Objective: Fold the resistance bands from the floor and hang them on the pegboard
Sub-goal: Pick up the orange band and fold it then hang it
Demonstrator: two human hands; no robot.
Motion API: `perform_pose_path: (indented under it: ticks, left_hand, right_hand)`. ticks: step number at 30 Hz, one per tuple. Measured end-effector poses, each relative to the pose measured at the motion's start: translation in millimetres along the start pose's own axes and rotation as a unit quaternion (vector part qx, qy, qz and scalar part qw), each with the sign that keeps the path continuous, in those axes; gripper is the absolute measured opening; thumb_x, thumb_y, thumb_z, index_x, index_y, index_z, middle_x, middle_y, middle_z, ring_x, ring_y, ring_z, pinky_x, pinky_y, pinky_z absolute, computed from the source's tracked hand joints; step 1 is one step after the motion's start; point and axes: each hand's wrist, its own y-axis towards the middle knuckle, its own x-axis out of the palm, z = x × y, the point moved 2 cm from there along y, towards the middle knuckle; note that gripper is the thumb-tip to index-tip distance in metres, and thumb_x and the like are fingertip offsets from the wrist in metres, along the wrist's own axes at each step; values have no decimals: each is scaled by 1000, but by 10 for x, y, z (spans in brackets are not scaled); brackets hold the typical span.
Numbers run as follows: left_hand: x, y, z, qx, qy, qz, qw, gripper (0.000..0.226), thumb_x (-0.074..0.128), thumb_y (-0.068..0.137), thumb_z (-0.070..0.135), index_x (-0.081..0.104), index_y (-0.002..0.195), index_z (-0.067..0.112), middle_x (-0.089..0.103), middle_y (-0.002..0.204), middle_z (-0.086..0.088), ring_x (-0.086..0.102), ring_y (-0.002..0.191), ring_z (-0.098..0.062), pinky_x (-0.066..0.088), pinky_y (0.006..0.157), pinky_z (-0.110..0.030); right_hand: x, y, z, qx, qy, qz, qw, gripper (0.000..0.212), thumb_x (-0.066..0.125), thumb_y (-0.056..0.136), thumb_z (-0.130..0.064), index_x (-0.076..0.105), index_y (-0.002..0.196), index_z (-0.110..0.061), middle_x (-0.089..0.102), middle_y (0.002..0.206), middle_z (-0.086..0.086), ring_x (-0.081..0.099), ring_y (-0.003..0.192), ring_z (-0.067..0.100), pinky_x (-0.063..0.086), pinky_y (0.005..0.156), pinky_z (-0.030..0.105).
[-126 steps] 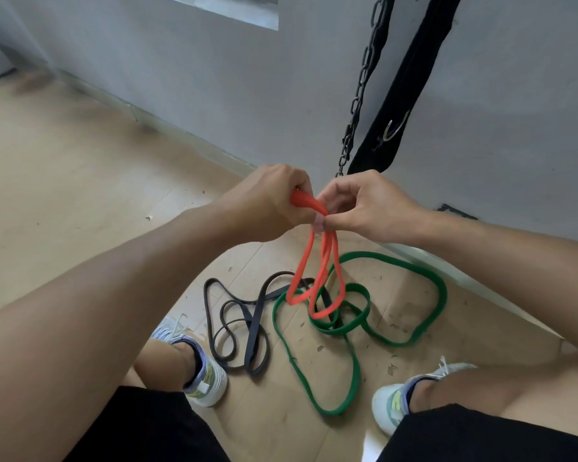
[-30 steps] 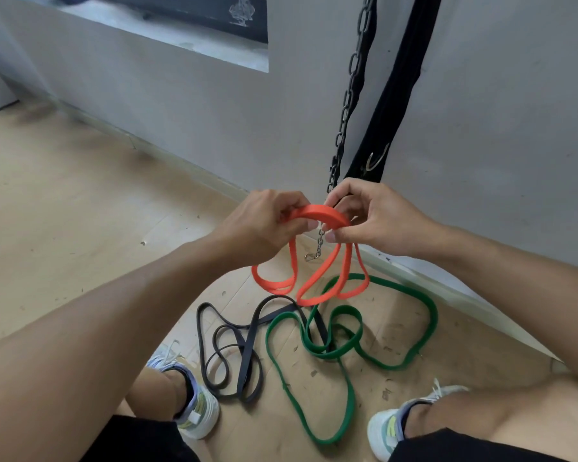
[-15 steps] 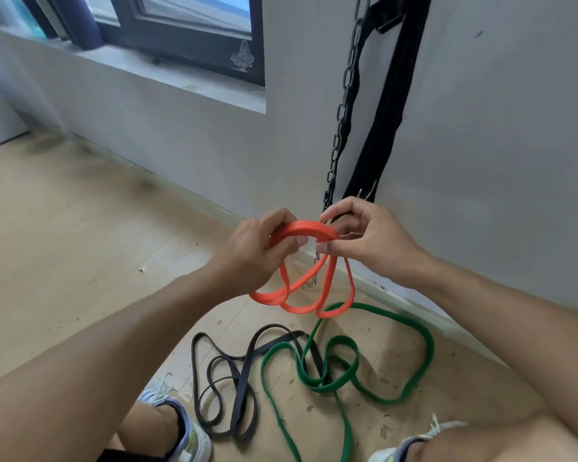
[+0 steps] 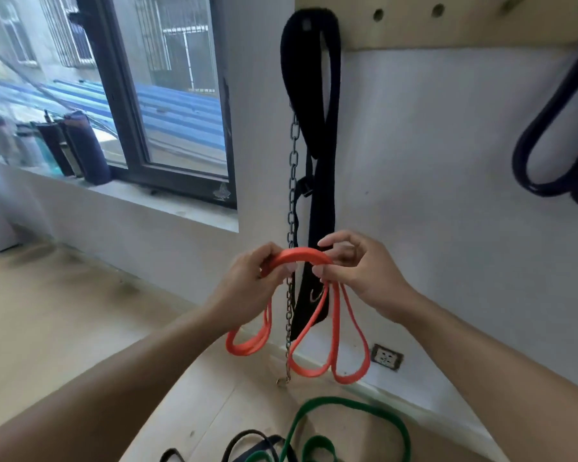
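Note:
An orange resistance band [image 4: 302,254], folded into several loops, arches between my hands in front of the wall. My left hand [image 4: 247,285] grips its left end and my right hand [image 4: 357,268] pinches its right end, with loops dangling below both. A green band [image 4: 357,408] and a black band [image 4: 247,445] lie on the wooden floor at the bottom edge. The wooden pegboard [image 4: 447,21] is on the wall at the top right, with a dark band [image 4: 554,135] hanging below it.
A black strap [image 4: 317,128] and a metal chain [image 4: 292,195] hang down the wall just behind my hands. A window [image 4: 141,88] with dark bottles on its sill is at the left. A wall socket [image 4: 387,356] sits low on the right.
My view has risen from the floor to the wall, so the pegboard and window are now in sight. Both hands have lifted the folded orange band higher, away from the bands on the floor.

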Motion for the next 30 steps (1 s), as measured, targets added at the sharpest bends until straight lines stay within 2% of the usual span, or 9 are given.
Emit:
perform_pose_path:
  ticks: [3, 6, 9, 12, 15, 18, 22, 26, 30]
  left_hand:
    - [-64, 175, 383, 57, -33, 41, 997, 3, 68, 96, 23, 64, 96, 22, 66, 80, -10, 61, 75, -25, 49, 65, -27]
    - [-132, 396, 714, 118, -26, 90, 989, 7, 71, 93, 25, 66, 97, 24, 66, 78, 3, 62, 71, -16, 54, 67, -31]
    - [-206, 636, 1029, 181, 9, 122, 976, 10, 72, 93, 29, 67, 101, 28, 69, 84, 11, 66, 79, -10, 57, 73, -30]
    - [-289, 863, 1368, 256, 65, 147, 953, 24, 71, 93, 32, 65, 115, 26, 68, 97, 14, 67, 86, -6, 58, 78, -31]
    - [-348, 1065, 1677, 307, 131, 167, 928, 22, 68, 94, 37, 68, 113, 27, 64, 97, 16, 64, 82, -6, 57, 71, -35]
    - [-398, 1242, 1989, 309, 153, 215, 914, 20, 71, 90, 44, 73, 108, 35, 65, 92, 20, 64, 78, -3, 57, 66, -31]
    - [-462, 1452, 2411, 292, 169, 259, 905, 23, 66, 92, 47, 74, 113, 41, 67, 92, 22, 63, 80, -2, 53, 70, -28]
    - [-591, 1624, 2781, 299, 180, 289, 891, 30, 60, 96, 48, 70, 123, 39, 72, 104, 20, 66, 91, -5, 48, 75, -26]
    - [-757, 1770, 3100, 303, 191, 313, 880, 35, 59, 96, 50, 66, 128, 36, 76, 107, 15, 71, 97, -11, 49, 80, -31]
  right_hand:
    - [-254, 31, -408, -54, -41, 28, 997, 26, 84, 85, -7, 73, 106, -18, 80, 87, 4, 78, 82, 31, 65, 82, 44]
    - [-497, 64, -798, -88, -71, 60, 992, 22, 84, 85, -9, 75, 104, -19, 80, 90, 4, 78, 80, 25, 66, 83, 44]
    - [-713, 105, -1159, -105, -84, 81, 988, 20, 83, 87, -10, 75, 103, -19, 81, 92, 3, 79, 82, 22, 66, 85, 43]
    - [-943, 141, -1514, -116, -86, 95, 985, 20, 83, 87, -7, 73, 102, -16, 81, 92, 6, 78, 83, 28, 65, 85, 44]
    - [-1156, 176, -1851, -122, -104, 105, 982, 19, 82, 87, -7, 73, 103, -14, 81, 90, 7, 78, 84, 30, 66, 84, 41]
    - [-1354, 209, -2131, -109, -129, 121, 978, 20, 83, 87, -13, 74, 103, -18, 81, 90, 4, 78, 85, 26, 66, 83, 38]
    - [-1581, 243, -2479, -122, -120, 159, 972, 22, 83, 87, -12, 75, 106, -20, 81, 92, 3, 79, 86, 25, 66, 80, 32]
    - [-1708, 314, -2843, -151, -111, 205, 961, 20, 82, 87, -12, 77, 104, -22, 82, 91, -1, 79, 80, 14, 64, 74, 26]
    - [-1775, 429, -3177, -181, -73, 232, 953, 20, 82, 86, -7, 77, 104, -14, 82, 89, 5, 77, 72, 15, 63, 70, 23]
